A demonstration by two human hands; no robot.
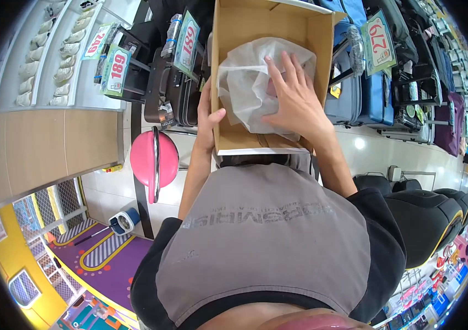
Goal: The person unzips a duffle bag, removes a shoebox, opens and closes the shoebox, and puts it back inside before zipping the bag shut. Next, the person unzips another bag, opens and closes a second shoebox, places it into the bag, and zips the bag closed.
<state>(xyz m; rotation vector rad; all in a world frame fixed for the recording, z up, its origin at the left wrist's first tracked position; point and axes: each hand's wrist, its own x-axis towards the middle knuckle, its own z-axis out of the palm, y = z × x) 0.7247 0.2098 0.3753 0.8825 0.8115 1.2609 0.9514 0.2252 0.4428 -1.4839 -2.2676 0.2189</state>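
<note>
An open cardboard box with brown inner walls and a white rim is held in front of my chest. Inside it lies a crumpled, whitish translucent sheet, perhaps thin paper or plastic; anything beneath is hidden. My left hand grips the box's left wall, thumb over the edge and fingers along the outside. Inside the box, my right hand rests on the sheet, palm down with fingers spread.
Suitcases with price signs stand beyond the box, including a dark brown one and a blue one. A pink round stool is at left. Shoe shelves rise far left; black padded seats stand right.
</note>
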